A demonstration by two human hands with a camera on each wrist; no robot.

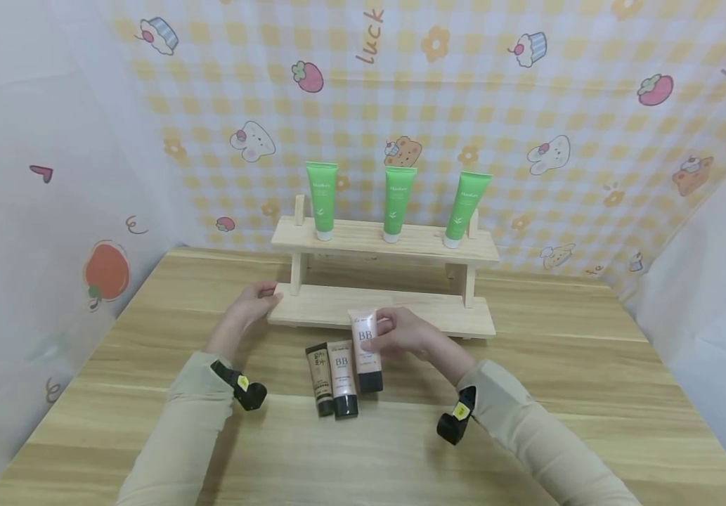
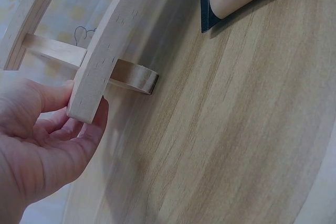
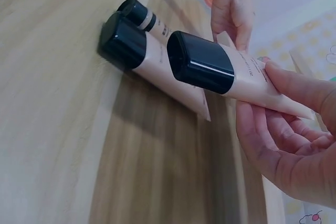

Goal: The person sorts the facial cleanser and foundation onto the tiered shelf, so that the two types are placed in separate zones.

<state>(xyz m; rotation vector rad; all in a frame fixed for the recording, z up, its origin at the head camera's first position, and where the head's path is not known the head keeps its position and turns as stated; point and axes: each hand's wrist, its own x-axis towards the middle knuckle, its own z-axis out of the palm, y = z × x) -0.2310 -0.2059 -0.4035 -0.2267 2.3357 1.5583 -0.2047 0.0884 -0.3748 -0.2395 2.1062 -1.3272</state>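
A pink BB tube with a black cap (image 1: 366,348) is held by my right hand (image 1: 403,332), thumb on one side and fingers on the other; the right wrist view shows the tube (image 3: 247,74) lifted off the table in that hand (image 3: 299,135). Two more tubes lie side by side just left of it, a pink one (image 1: 341,372) and a narrower dark-topped one (image 1: 320,376). My left hand (image 1: 254,306) pinches the left end of the wooden rack's lower shelf (image 1: 337,302); in the left wrist view its thumb and fingers (image 2: 47,135) grip the board's end (image 2: 89,98).
Three green tubes with white caps, left (image 1: 322,200), middle (image 1: 397,202) and right (image 1: 466,207), stand on the rack's upper shelf (image 1: 363,239). Behind the wooden table (image 1: 559,365) hangs a yellow checked cloth (image 1: 350,105).
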